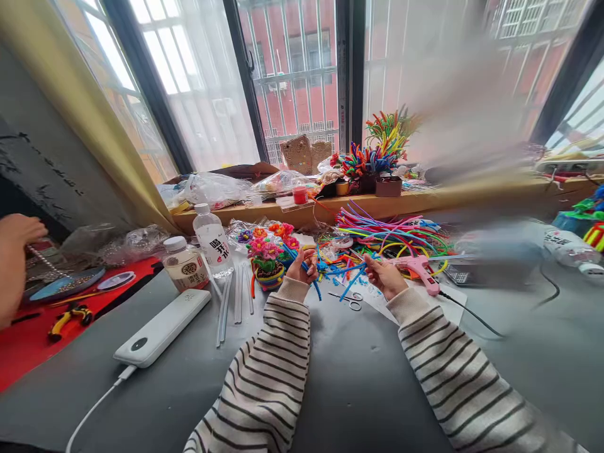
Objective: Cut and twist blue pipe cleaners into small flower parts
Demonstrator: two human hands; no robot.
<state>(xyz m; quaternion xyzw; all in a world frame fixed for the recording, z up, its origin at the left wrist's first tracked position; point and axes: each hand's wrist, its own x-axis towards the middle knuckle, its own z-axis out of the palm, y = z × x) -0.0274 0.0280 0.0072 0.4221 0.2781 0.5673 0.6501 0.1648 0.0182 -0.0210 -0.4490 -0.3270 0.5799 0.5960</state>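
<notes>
Both my arms wear striped sleeves and reach out over a grey table [358,384]. My left hand [302,265] is closed around blue pipe cleaners [336,274], whose ends stick out below and above the fist. My right hand [383,275] pinches the other end of the same blue bundle, which spans the gap between the two hands. A small pair of scissors [350,301] lies on the table just under the bundle. A pink glue gun [421,270] rests right beside my right hand.
A pile of coloured pipe cleaners [394,231] lies behind the hands, next to a small pot of pipe-cleaner flowers [267,261]. Two bottles [213,240], glue sticks [234,301] and a white power bank [163,327] sit at left. Another person's hand [13,264] works over a red mat [28,343].
</notes>
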